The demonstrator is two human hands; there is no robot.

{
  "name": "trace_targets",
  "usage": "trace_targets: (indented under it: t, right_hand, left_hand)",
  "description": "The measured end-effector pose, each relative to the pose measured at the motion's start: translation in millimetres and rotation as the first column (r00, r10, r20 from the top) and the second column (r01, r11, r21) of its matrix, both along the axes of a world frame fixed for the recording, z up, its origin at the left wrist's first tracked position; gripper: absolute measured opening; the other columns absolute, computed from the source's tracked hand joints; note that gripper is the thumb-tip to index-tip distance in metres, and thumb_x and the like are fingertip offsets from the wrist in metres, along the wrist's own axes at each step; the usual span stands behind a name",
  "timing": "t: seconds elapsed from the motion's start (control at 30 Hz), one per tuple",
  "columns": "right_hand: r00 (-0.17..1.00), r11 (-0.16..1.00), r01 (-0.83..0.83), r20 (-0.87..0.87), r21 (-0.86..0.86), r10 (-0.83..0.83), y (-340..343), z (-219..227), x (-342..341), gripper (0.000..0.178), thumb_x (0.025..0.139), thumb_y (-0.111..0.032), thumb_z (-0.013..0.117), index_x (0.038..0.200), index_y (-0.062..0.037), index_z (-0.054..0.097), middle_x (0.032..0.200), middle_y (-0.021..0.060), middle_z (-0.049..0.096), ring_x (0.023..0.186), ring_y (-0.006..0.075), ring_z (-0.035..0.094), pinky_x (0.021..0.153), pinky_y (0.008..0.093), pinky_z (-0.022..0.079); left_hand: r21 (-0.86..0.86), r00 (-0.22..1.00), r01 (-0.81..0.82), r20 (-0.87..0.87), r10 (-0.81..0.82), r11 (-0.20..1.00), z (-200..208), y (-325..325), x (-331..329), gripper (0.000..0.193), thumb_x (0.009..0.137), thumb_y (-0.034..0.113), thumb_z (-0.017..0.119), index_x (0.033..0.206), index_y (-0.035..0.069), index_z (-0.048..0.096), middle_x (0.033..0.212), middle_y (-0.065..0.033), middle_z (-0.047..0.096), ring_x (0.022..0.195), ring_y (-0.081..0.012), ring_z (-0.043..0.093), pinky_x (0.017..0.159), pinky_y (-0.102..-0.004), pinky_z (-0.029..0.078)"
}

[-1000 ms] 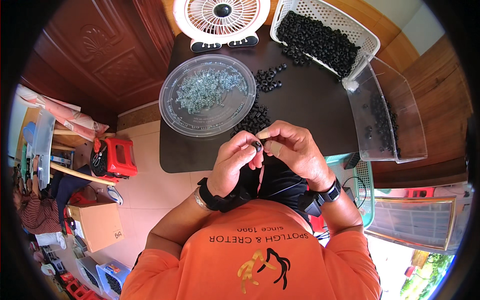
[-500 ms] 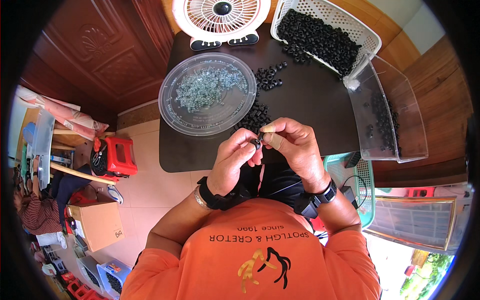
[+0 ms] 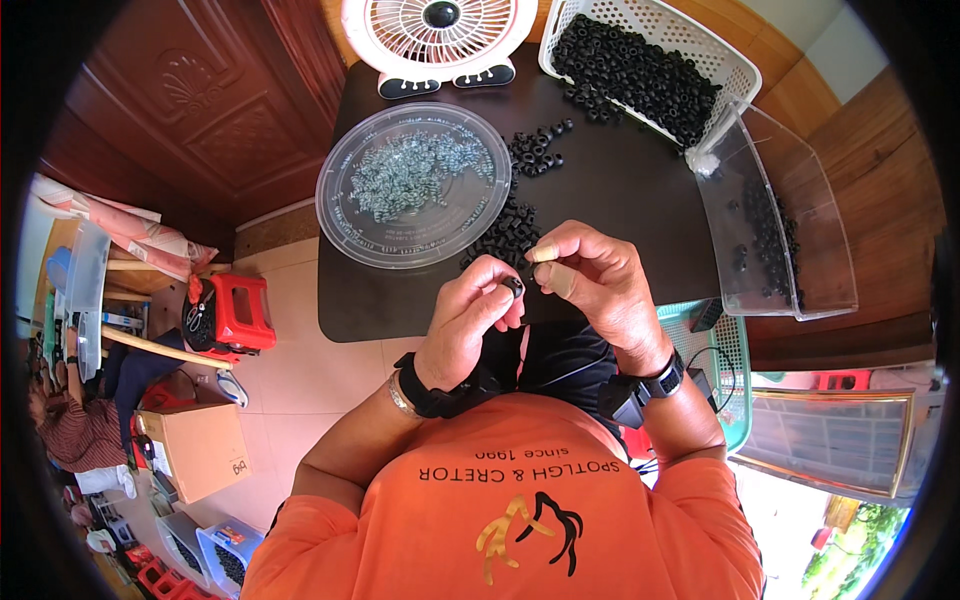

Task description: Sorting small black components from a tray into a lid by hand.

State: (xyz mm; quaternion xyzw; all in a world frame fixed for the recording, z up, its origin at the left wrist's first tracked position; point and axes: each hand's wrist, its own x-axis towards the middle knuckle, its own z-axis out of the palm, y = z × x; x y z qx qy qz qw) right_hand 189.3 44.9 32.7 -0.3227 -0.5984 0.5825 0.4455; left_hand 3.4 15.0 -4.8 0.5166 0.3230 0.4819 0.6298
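My left hand is closed, with a small rounded black plastic part pinched between thumb and forefinger over the table's front edge. Just to its right, my right hand holds thumb and forefinger together, with tape-like wraps on both. Whatever may be in that pinch is too small to make out. Beyond my hands lies a loose pile of small black plastic parts. A round clear plastic tray to the left of the pile holds many small silvery springs.
At the back right a white perforated basket is full of black parts. A clear bin with more parts stands at the right edge. A pink fan occupies the back. A green basket sits below the table, and a red stool is at left.
My right hand has drawn away slightly to the right, leaving a gap from the black part. My left hand has stayed nearly in place, still pinching it.
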Motion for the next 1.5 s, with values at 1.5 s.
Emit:
trace_targets:
  t: [1.5]
  right_hand:
    - [0.86,0.72,0.311,0.138,0.621,-0.491,-22.1,-28.6,-10.7,0.04,0.065,-0.002,0.078,0.103,-0.0077,0.066,0.1,0.0097,0.065,0.088,0.0259,0.061,0.077,0.035,0.05]
  left_hand:
    - [-0.147,0.984,-0.096,0.132,0.115,0.984,5.8,-11.0,29.0,0.023,0.096,0.022,0.048,0.097,0.001,0.053,0.084,-0.003,0.055,0.073,-0.0088,0.052,0.07,-0.0238,0.043]
